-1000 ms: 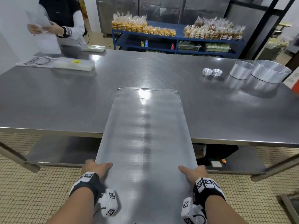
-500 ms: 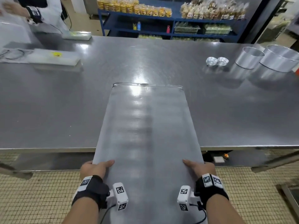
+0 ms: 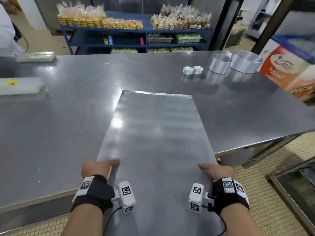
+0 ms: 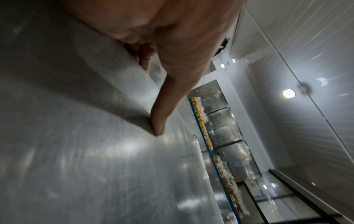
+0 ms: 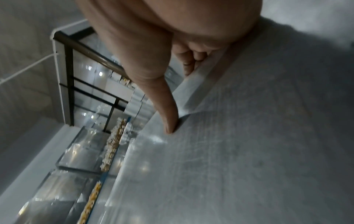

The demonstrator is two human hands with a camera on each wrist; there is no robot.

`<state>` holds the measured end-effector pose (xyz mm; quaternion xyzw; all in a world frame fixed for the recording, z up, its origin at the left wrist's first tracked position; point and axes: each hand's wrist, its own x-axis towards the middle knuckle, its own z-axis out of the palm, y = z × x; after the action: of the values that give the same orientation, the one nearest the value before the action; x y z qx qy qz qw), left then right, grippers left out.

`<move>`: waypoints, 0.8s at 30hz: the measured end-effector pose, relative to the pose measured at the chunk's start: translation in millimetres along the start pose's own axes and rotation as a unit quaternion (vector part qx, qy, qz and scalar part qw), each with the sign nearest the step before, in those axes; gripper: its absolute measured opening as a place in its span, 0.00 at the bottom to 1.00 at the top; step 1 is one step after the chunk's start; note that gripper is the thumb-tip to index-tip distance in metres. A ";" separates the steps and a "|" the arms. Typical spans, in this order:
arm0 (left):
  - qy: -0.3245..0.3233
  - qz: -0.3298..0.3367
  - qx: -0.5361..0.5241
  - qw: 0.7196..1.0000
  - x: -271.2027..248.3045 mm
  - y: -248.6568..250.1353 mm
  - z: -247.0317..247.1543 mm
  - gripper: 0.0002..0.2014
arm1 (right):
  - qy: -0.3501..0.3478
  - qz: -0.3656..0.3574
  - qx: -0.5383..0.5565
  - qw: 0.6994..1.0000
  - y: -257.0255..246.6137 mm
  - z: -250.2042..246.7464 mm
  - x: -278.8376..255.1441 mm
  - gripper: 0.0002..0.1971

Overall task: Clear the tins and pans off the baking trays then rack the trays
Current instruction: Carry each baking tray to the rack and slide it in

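The baking tray (image 3: 157,142) is held flat by both hands above the steel table (image 3: 59,125), its far short edge over the tabletop and its near end reaching past the table's front edge towards the person. The left hand (image 3: 96,168) grips the tray's left long edge near that near end; in the left wrist view the thumb (image 4: 162,109) lies pressed on the tray's top surface while the other fingers (image 4: 145,59) curl under the rim, so the hand is clamped on the metal. The right hand (image 3: 216,171) does the same on the tray's right long edge: thumb (image 5: 164,109) on top, fingers (image 5: 191,60) tucked beneath the rim. Nothing lies on the tray. Beyond the tray's far right corner, 2 small foil tins (image 3: 193,70) sit side by side and touching on the table. Just to the right of them stand 2 round cake pans (image 3: 236,63), the smaller one nearer the tins, the larger one behind and to its right, close together; whether they touch cannot be told. Well to the left of the tray, 2 pale flat boxes (image 3: 20,85) lie near the table's left side, one nearer, one farther back. Behind the table's far edge stands a blue shelf unit (image 3: 136,38) carrying bagged baked goods (image 3: 100,20). A red and white carton (image 3: 288,70) stands at the table's right side, beyond the pans.
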<state>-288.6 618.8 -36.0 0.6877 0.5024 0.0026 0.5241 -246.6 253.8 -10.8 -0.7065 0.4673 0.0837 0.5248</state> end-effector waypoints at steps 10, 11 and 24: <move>-0.149 0.121 0.086 0.978 -65.1 88.1 117.1 0.35 | 0.104 0.018 0.135 0.985 10.8 -132.5 14.4 0.21; -0.162 0.134 0.091 0.974 -76.6 96.0 131.0 0.40 | 0.114 0.024 0.146 0.982 12.0 -147.5 13.7 0.21; -0.371 0.209 0.105 0.899 -251.3 156.8 317.9 0.23 | 0.295 0.065 0.250 0.920 37.7 -342.0 29.0 0.23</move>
<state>-136.6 224.6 65.6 0.7790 0.1135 -0.1965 0.5845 -386.1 -43.7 95.3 -0.5134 0.6512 -0.2140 0.5163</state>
